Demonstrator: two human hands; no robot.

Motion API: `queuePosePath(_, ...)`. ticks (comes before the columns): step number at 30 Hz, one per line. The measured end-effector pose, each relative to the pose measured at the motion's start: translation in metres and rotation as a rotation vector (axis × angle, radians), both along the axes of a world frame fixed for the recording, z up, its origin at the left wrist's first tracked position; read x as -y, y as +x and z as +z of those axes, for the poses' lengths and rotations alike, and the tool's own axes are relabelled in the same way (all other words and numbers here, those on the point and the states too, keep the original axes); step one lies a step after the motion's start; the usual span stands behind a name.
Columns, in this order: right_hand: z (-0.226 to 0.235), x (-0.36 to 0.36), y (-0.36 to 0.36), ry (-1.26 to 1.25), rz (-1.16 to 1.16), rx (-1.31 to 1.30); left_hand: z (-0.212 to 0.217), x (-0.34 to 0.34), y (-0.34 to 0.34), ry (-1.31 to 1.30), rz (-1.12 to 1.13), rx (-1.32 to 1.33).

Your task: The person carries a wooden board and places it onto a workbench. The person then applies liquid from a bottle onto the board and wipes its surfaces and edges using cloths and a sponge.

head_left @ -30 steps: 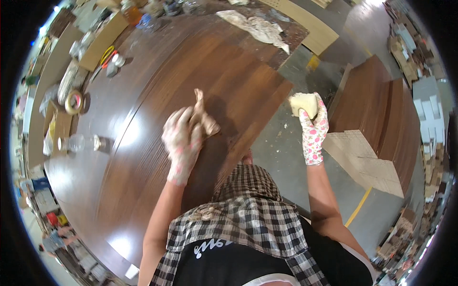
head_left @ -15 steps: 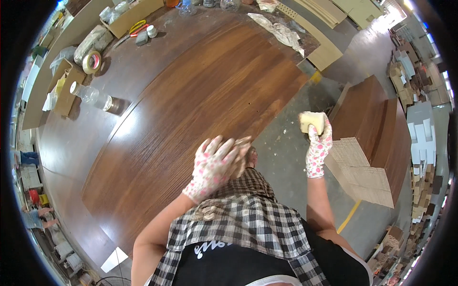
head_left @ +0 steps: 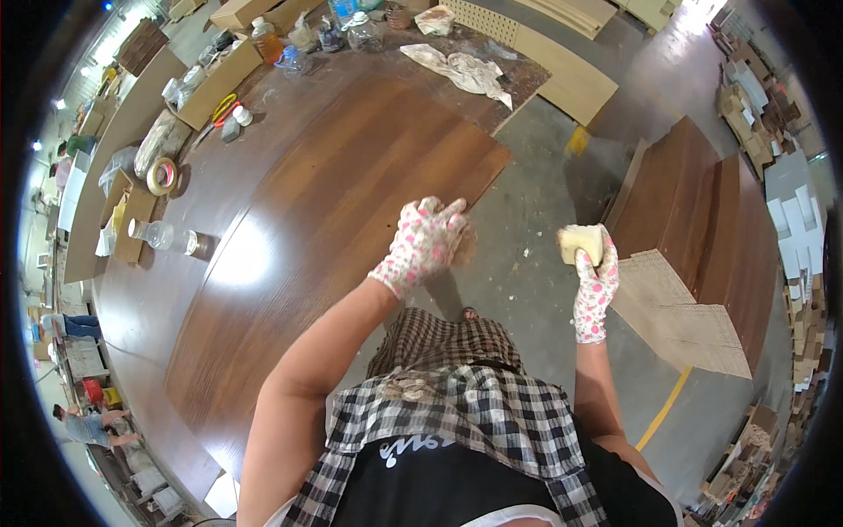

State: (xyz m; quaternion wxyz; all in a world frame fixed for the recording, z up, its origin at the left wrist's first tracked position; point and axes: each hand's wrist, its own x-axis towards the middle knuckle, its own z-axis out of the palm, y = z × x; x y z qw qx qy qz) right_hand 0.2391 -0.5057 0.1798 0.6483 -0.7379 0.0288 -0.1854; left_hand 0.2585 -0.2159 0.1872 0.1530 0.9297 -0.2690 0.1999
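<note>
My left hand [head_left: 423,241], in a white glove with pink flowers, is closed on a crumpled tan rag [head_left: 466,248] at the near edge of a brown wood-grain panel [head_left: 351,193]. Most of the rag is hidden beneath the fingers. Away to the right, over the floor, my right hand [head_left: 597,281] wears a matching glove. Its thumb and fingers grip a pale yellow sponge [head_left: 581,242] with darkened edges. The panel lies flat on the worktable, and bright light reflects off its left part.
A clear bottle [head_left: 162,235], a tape roll [head_left: 162,176] and yellow-handled scissors [head_left: 225,109] lie left of the panel. Beyond it are a crumpled white cloth [head_left: 461,70] and several bottles. Brown panels [head_left: 676,211] with cardboard [head_left: 685,312] stand to the right.
My left hand has moved up and slightly right along the panel's near edge with the rag. The view has shifted; my right hand still holds the sponge.
</note>
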Motion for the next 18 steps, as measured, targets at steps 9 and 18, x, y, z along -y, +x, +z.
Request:
queuePosePath(9,-0.014,0.034,0.011,0.056,0.024,-0.075,0.017,0.015,0.025,0.202,0.008,-0.184)
queuePosePath(18,-0.013,0.030,0.020,0.000,0.172,-0.061,-0.068,-0.012,0.005,0.070,0.050,-0.479)
